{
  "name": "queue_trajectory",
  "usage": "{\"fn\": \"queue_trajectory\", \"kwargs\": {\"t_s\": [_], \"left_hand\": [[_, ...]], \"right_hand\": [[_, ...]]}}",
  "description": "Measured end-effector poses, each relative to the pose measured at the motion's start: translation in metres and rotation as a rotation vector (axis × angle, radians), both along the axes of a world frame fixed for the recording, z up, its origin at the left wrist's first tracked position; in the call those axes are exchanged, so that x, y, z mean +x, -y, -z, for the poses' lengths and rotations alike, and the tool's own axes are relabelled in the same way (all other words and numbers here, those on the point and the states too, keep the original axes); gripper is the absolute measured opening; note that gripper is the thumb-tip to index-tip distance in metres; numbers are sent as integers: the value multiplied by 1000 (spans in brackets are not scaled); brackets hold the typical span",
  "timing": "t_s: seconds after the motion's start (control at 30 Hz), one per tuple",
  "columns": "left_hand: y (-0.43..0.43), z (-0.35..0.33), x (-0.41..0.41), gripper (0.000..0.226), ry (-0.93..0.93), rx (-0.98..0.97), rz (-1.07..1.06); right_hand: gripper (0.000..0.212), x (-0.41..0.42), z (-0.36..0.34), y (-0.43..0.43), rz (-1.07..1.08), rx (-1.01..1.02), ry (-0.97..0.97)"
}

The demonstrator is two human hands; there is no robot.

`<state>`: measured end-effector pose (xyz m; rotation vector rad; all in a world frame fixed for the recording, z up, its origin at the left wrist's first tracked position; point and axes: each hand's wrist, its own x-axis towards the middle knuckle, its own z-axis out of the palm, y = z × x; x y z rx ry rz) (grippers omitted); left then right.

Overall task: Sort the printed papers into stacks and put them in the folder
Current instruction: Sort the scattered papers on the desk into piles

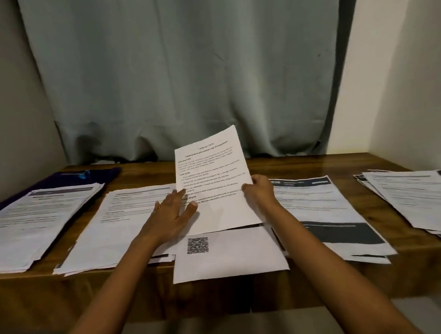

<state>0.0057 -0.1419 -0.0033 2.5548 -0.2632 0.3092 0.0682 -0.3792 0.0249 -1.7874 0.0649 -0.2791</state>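
A grey-green curtain [184, 67] hangs behind the wooden desk [302, 163]. On the desk lie four piles: the left stack [34, 220] on a dark folder [101, 174], the second stack [115, 222], the dark-banded stack [330, 212] and the right stack [418, 198]. In the middle a QR-code sheet [231, 254] overhangs the near edge. Above it, the right hand [259, 193] pinches the right edge of a tilted printed sheet [215, 179]. The left hand [171, 214], fingers straight and spread, touches the sheet's left edge.

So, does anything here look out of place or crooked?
Yes. The QR sheet hangs over the table's front edge and might slip off. The far-right stack is fanned out, its sheets splayed rather than squared.
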Motion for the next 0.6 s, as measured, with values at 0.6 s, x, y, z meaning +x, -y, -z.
{"fn": "queue_trajectory", "kwargs": {"t_s": [0.6], "left_hand": [[84, -9, -5, 79, -37, 24, 155]], "right_hand": [[28, -40, 1, 94, 140, -9, -24]]}}
